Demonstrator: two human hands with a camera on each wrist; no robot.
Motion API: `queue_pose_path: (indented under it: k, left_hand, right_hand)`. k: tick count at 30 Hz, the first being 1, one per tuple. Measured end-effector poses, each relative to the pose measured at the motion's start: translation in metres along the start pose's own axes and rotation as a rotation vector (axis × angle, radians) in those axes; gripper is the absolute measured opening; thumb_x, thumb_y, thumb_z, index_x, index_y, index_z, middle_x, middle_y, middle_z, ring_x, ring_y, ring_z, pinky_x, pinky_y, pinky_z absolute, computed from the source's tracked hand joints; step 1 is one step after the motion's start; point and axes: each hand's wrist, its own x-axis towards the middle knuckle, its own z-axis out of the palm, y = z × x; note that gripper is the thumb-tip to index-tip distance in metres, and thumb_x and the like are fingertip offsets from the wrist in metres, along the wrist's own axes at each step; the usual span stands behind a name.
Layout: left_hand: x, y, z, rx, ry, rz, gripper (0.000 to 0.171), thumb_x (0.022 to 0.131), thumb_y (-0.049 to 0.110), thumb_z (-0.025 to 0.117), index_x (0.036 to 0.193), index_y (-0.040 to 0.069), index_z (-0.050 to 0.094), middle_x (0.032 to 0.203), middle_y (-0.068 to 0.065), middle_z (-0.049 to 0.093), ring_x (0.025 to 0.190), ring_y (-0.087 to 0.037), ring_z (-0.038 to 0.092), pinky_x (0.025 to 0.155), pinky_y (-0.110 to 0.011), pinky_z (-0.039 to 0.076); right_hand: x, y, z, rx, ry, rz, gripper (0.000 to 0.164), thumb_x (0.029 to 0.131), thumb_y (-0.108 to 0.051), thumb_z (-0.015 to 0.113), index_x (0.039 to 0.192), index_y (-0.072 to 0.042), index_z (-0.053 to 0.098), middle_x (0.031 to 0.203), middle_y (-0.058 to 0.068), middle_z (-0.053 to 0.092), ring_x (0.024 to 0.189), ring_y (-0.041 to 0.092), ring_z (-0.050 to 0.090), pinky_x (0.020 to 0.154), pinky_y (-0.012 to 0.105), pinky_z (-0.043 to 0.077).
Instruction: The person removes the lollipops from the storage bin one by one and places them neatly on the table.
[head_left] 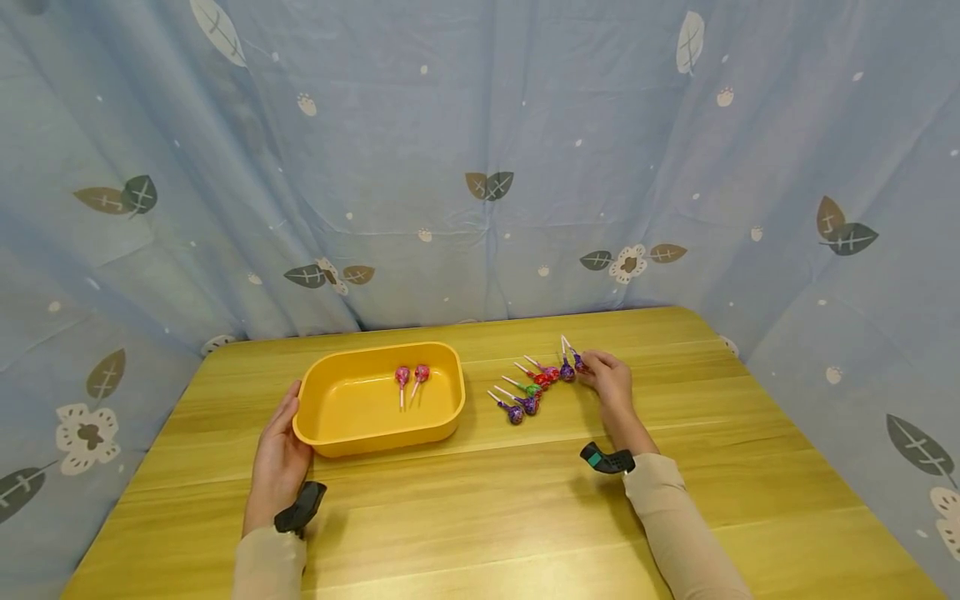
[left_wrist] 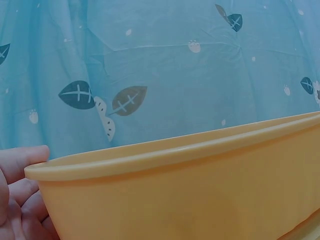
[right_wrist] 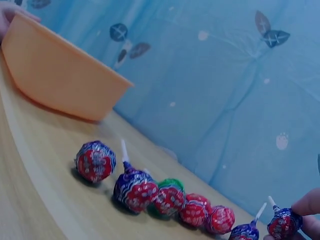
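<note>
My left hand (head_left: 279, 458) rests against the left end of a yellow plastic tub (head_left: 382, 442), fingers along its outer wall and a fingertip at the rim (left_wrist: 125, 167). Two pink-wrapped lollipops (head_left: 422, 373) lie inside, sticks toward me. Right of the tub, my right hand (head_left: 611, 385) pinches a purple-wrapped lollipop (right_wrist: 283, 223) by its candy head between thumb and finger. Its white stick points up and away from the hand. Beside it is another purple lollipop (head_left: 567, 372), the last in a slanting row with a green one (head_left: 533, 390), red and pink ones and more purple ones.
Everything stands on a wood-grain table (head_left: 480, 517). A blue curtain (head_left: 420, 167) printed with leaves and flowers hangs close behind the table's back edge and along both sides. Each wrist carries a black camera mount (head_left: 300, 507).
</note>
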Motion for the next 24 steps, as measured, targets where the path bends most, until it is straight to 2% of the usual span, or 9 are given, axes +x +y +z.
queue_pose_path:
  k: [5, 11, 15, 24]
  left_hand:
    - [0.0, 0.0, 0.002, -0.008, 0.002, 0.001, 0.034, 0.105, 0.01, 0.039, 0.135, 0.014, 0.056, 0.141, 0.007, 0.048, 0.144, -0.006, 0.009, 0.115, -0.025, 0.011]
    - [0.0, 0.0, 0.002, -0.008, -0.01, 0.006, 0.034, 0.106, 0.01, 0.038, 0.135, 0.013, 0.056, 0.141, 0.006, 0.048, 0.144, -0.007, 0.008, 0.115, -0.025, 0.01]
    - [0.0, 0.0, 0.002, -0.001, -0.012, 0.011, 0.034, 0.106, 0.01, 0.038, 0.134, 0.013, 0.056, 0.141, 0.006, 0.048, 0.144, -0.007, 0.009, 0.115, -0.025, 0.01]
    - [0.0, 0.0, 0.002, 0.019, 0.006, 0.005, 0.034, 0.105, 0.011, 0.039, 0.135, 0.015, 0.055, 0.142, 0.007, 0.046, 0.144, -0.007, 0.011, 0.115, -0.026, 0.012]
  right_hand:
    - [0.002, 0.006, -0.001, -0.03, 0.013, -0.016, 0.035, 0.097, -0.007, 0.058, 0.125, 0.015, 0.054, 0.115, 0.02, 0.056, 0.093, 0.023, 0.064, 0.089, 0.035, 0.053]
    - [0.0, 0.011, -0.002, -0.15, 0.073, -0.056, 0.027, 0.095, -0.007, 0.062, 0.116, 0.01, 0.062, 0.1, 0.012, 0.061, 0.078, 0.017, 0.064, 0.071, 0.028, 0.057]
    - [-0.001, 0.013, -0.001, -0.2, 0.087, -0.092, 0.023, 0.094, -0.008, 0.063, 0.111, 0.008, 0.065, 0.098, 0.013, 0.062, 0.077, 0.02, 0.064, 0.064, 0.026, 0.057]
    - [-0.002, 0.019, 0.0, -0.238, 0.103, -0.135, 0.021, 0.093, -0.007, 0.064, 0.109, 0.006, 0.066, 0.098, 0.016, 0.064, 0.077, 0.02, 0.063, 0.061, 0.024, 0.055]
